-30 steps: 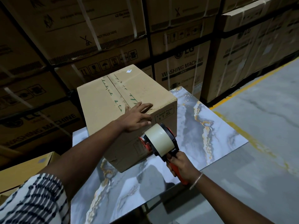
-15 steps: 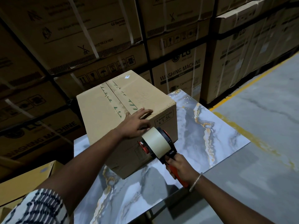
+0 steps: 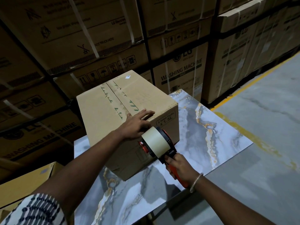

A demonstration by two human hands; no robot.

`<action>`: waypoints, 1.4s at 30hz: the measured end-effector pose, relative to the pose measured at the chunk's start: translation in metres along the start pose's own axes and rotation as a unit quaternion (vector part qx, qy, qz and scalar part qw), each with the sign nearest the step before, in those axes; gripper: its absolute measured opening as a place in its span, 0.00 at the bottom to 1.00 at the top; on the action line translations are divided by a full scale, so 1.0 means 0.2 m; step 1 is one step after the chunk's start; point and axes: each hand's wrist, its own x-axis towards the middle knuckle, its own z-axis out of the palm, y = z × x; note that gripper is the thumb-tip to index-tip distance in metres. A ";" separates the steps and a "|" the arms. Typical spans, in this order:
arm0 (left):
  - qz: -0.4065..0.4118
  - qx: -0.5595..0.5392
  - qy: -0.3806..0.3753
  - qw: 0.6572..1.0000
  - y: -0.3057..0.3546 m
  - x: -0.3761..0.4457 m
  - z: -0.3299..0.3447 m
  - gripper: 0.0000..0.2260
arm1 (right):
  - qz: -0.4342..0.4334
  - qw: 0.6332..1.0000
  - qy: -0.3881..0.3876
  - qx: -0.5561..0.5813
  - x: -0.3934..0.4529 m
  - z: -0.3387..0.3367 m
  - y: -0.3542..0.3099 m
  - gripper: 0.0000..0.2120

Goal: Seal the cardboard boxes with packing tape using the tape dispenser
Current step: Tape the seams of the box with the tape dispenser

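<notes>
— Cardboard box [image 3: 113,117] is sitting on the marble table [image 3: 211,127], its long axis running away from the person, the seam [image 3: 116,98] lying along that axis. Where is the dispenser [image 3: 155,143]?

— Against the near end face, just under the top edge — the right hand [image 3: 178,166] is gripping its orange handle, fingers wrapped round it.

— And the left hand [image 3: 138,124]?

— Lying flat on the near top edge, fingers straight, pressing at the seam's near end — grasping nothing.

— So the seam is heading up and away from the dispenser?

— Yes, I judge the pull is going over the edge and along the seam; the right hand is nearer the start.
</notes>
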 end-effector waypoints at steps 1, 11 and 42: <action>0.000 -0.004 0.001 1.000 0.00 0.00 0.00 0.11 | 0.001 1.000 -0.002 0.003 0.00 0.00 0.00 0.18; 0.007 -0.020 0.011 1.000 -0.01 -0.01 0.00 0.10 | 0.019 1.000 0.018 0.001 0.02 -0.03 0.02 0.21; -0.244 0.100 0.073 0.962 0.11 0.06 0.05 0.51 | 0.003 0.993 0.096 0.066 -0.07 -0.16 -0.14 0.22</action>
